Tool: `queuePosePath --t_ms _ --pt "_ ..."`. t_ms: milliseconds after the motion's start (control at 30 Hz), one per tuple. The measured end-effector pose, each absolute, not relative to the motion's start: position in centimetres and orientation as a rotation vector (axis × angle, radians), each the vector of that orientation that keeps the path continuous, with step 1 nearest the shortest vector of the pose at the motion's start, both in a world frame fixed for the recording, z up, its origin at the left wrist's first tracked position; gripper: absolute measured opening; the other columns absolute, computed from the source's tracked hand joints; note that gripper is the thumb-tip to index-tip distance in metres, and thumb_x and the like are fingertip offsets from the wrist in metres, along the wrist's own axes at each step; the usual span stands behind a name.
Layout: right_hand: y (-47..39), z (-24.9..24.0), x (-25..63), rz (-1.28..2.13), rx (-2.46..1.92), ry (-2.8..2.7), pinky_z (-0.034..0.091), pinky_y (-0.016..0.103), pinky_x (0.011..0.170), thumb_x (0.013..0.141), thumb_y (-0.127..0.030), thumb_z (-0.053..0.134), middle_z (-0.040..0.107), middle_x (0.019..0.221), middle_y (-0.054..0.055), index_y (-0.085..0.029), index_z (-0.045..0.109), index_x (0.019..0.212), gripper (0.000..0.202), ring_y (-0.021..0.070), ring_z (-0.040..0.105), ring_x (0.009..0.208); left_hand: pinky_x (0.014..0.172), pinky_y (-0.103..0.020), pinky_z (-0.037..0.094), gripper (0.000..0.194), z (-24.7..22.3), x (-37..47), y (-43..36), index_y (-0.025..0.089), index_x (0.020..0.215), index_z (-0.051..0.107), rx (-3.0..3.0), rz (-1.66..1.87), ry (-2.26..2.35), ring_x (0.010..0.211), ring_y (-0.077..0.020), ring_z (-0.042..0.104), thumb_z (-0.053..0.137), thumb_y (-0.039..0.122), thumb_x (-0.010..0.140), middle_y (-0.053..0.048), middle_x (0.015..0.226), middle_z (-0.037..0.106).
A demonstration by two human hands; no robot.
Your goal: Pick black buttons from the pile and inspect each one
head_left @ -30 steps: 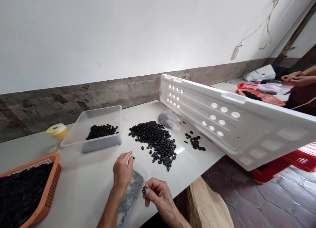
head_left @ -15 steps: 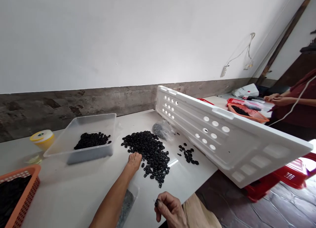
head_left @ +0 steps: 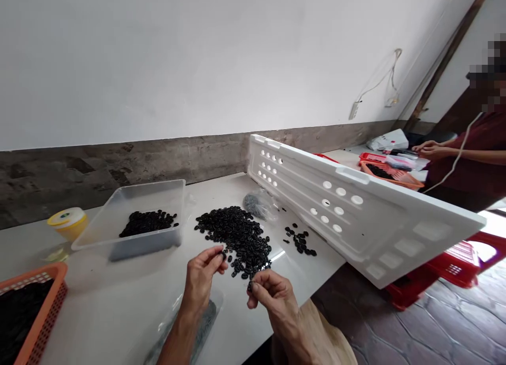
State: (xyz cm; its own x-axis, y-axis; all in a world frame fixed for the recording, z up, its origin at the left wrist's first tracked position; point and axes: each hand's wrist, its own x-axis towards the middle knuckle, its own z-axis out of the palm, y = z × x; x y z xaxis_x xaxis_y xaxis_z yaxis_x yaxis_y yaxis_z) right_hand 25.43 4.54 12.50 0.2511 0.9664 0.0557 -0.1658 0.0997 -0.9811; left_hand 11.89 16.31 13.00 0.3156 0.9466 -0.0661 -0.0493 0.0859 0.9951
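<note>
Between finger and thumb, my left hand [head_left: 204, 273] pinches a small black piece [head_left: 223, 255] at the near edge of a pile of black oval pieces [head_left: 237, 233]. My right hand [head_left: 274, 296] grips another small dark piece [head_left: 250, 286], mostly hidden by the fingertips, right of my left hand. Under my left forearm lies a clear container with grey small parts [head_left: 205, 323]. Behind the pile rests a plastic bag of grey parts [head_left: 259, 204]. A few black pieces [head_left: 301, 241] lie apart to the right.
A clear bin [head_left: 146, 244] with black pieces, a yellow-rimmed tub [head_left: 69, 223] and an orange basket [head_left: 55, 296] stand left. A white perforated panel [head_left: 308, 196] stands upright along the right. Beyond it, a person's hands [head_left: 430, 149] are over a table with baskets.
My left hand has lifted from the pile's edge and turned, now showing a black piece in its fingertips. My right hand has risen slightly, closer to the pile.
</note>
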Motion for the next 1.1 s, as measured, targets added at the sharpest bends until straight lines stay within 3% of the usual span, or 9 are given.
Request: queuePosePath --t_ms 100,233,367,933,1100 --pt "4.7 13.9 23.5 1.053 -1.132 -0.997 0.041 0.012 0.054 0.076 -0.053 0.068 0.058 0.066 0.006 -0.005 0.056 0.085 0.05 0.0054 0.053 0.052 0.061 -0.02 0.048 0.06 13.4 8.2 11.7 0.008 0.104 0.065 1.043 1.011 0.964 0.063 -0.0085 0.058 0.074 0.048 0.06 -0.006 0.078 0.066" --pt "4.5 14.6 20.4 0.982 -1.169 -1.176 0.037 0.009 0.055 0.085 -0.043 0.061 0.054 0.058 0.004 -0.005 0.063 0.086 0.037 0.0018 0.047 0.054 0.056 -0.019 0.049 0.05 13.6 4.5 8.3 0.017 0.086 0.074 0.722 1.079 0.952 0.057 -0.0097 0.059 0.09 0.036 0.043 -0.003 0.073 0.067" --pt "4.3 15.2 18.1 0.887 -1.168 -1.335 0.038 0.008 0.058 0.087 -0.035 0.057 0.055 0.061 0.003 -0.007 0.067 0.084 0.03 0.0013 0.047 0.057 0.057 -0.019 0.052 0.037 12.6 2.3 7.1 0.019 0.078 0.078 0.65 1.107 0.942 0.057 -0.0109 0.061 0.092 0.029 0.044 -0.005 0.072 0.069" --pt "4.4 16.0 16.9 0.901 -1.187 -1.432 0.038 0.008 0.058 0.088 -0.035 0.056 0.056 0.062 0.004 -0.006 0.066 0.082 0.031 0.0015 0.048 0.057 0.059 -0.02 0.057 0.03 10.1 0.4 6.5 0.029 0.086 0.079 0.86 1.239 0.906 0.058 -0.0106 0.063 0.086 0.027 0.057 -0.003 0.085 0.07" --pt "4.4 16.0 16.9 0.985 -1.172 -1.385 0.036 0.008 0.055 0.087 -0.034 0.057 0.054 0.058 0.003 -0.005 0.066 0.082 0.03 0.0007 0.046 0.053 0.058 -0.018 0.055 0.03 10.4 0.8 6.0 0.026 0.089 0.079 0.919 1.272 0.942 0.055 -0.01 0.061 0.084 0.032 0.06 -0.004 0.068 0.068"
